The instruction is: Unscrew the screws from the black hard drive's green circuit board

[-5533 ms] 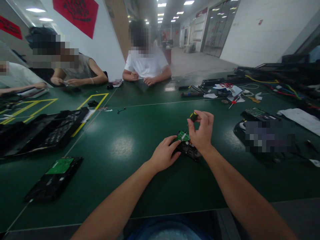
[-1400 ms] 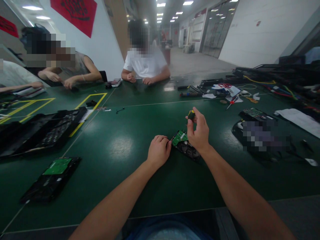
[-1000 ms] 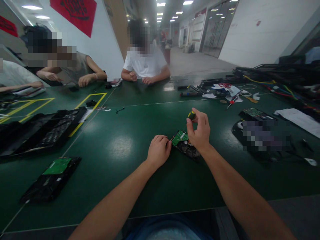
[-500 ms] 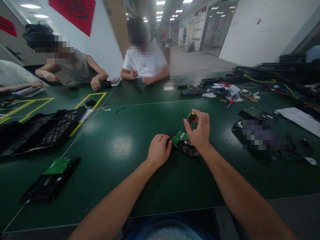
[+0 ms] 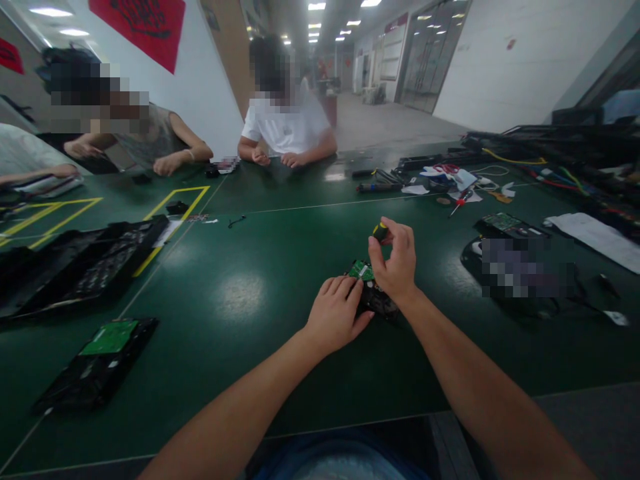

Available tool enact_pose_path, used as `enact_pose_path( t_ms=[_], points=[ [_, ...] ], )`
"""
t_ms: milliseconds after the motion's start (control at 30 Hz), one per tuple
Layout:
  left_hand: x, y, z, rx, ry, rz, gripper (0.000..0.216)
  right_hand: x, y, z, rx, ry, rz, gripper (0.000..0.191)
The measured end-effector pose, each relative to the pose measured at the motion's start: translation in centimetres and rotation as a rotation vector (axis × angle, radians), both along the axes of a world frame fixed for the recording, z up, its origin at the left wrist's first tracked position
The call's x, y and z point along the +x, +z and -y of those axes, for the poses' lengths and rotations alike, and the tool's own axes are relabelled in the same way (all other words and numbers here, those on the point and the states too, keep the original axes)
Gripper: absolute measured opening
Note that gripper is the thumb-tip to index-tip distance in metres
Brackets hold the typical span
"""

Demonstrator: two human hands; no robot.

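Observation:
A black hard drive (image 5: 383,303) with a green circuit board (image 5: 361,271) on top lies on the green table (image 5: 240,293) in front of me. My right hand (image 5: 396,263) pinches the black and yellow handle of a small screwdriver (image 5: 380,232), held upright over the board. My left hand (image 5: 338,313) lies on the drive's near left side, fingers stretched over it and touching the board's edge. The screwdriver's tip is hidden behind my hands.
Another drive with a green board (image 5: 97,360) lies at the near left, and a long black panel (image 5: 80,263) beyond it. Tools, cables and a red screwdriver (image 5: 457,203) clutter the far right. Three people sit across the table, hands on it.
My left hand has moved right, from a loose fist beside the drive to fingers laid flat on it. My right hand keeps the screwdriver upright in nearly the same place.

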State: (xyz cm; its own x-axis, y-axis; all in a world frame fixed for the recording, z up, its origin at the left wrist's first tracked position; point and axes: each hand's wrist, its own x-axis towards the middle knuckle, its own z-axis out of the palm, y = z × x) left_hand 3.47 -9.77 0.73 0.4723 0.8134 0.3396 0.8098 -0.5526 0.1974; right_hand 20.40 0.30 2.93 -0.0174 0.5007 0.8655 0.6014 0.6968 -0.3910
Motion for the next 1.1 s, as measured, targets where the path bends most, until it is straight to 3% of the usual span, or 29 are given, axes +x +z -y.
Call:
enact_pose_path(
  t_ms=[167, 500, 633, 767, 900, 1100],
  points=[
    [0.8, 0.4, 0.4, -0.008, 0.045, -0.034, 0.076, 0.0, 0.0, 0.0, 0.014, 0.015, -0.008, 0.046],
    [3.7, 1.1, 0.6, -0.013, 0.145, 0.007, 0.081, 0.2, 0.0, 0.0, -0.058, 0.012, 0.013, 0.045],
    [5.3, 1.0, 0.9, -0.001, 0.227, 0.016, 0.099, 0.1, 0.0, 0.0, -0.048, 0.006, 0.019, 0.044],
    [5.8, 0.6, 1.1, 0.006, 0.261, 0.015, 0.093, 0.2, 0.0, 0.0, -0.038, 0.02, 0.023, 0.043],
    [3.7, 0.2, 0.3, -0.005, 0.192, 0.044, 0.087, 0.7, 0.4, -0.3, -0.028, 0.029, 0.021, 0.039],
    [-3.5, 0.1, -2.8, -0.185, -0.121, 0.057, 0.099, 1.1, 0.6, -0.5, -0.057, 0.008, 0.021, 0.038]
  ],
)
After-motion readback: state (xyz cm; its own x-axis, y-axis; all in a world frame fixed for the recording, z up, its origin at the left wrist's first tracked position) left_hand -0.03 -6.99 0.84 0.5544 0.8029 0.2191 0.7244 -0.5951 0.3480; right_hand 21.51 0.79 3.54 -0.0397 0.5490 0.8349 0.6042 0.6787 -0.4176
